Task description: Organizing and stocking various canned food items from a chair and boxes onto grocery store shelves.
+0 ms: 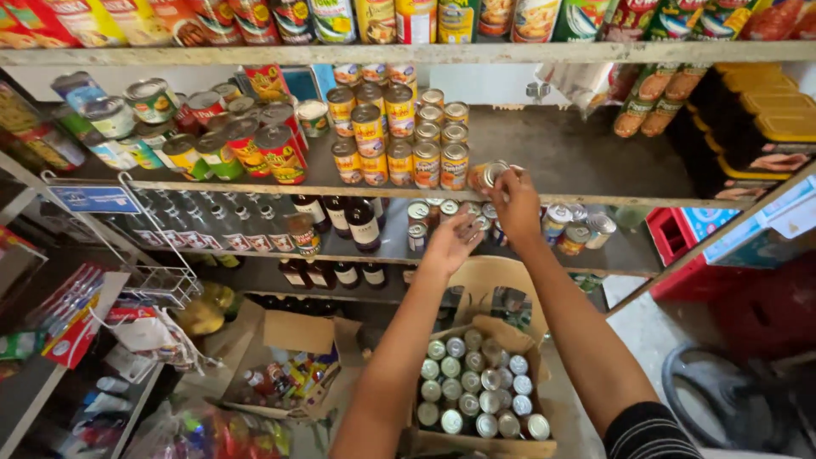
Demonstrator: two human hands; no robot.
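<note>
The shelf [595,191] already carries stacked tins [399,140]; a cardboard box [476,399] of tins sits below. The right hand [516,201] grips a small tin [487,175] at the shelf edge; the left hand [450,242] hovers open-fingered, empty. Best to seat the tin upright, flush beside the stack.

Stacked orange-labelled tins [398,136] stand on the grey metal shelf [578,157]; left of them stand red-and-green-labelled tins [229,136], right black-and-yellow tubs [765,127].
</note>
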